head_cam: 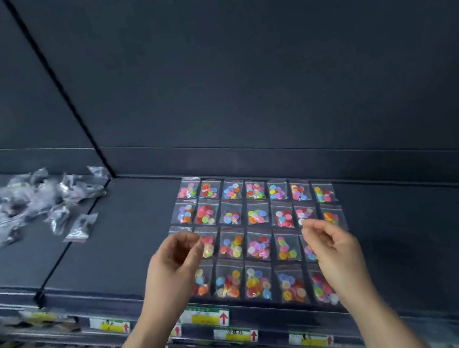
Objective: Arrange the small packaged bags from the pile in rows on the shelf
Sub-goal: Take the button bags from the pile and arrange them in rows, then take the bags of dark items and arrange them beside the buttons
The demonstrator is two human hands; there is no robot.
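Both hands hovered over the near rows of the laid-out bags on the shelf. The right hand hung loosely curled, holding nothing. The left hand had thumb and fingertips close together, and whether they pinched a bag's edge could not be told. The pile, sprawled crosswise, lay well off to the left of the left hand and farther back, so that hand was likely the nearer for the next reach.

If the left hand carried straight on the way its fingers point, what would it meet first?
Probably the third-row bag right ahead of the left hand, though the hand's height above it is unclear.
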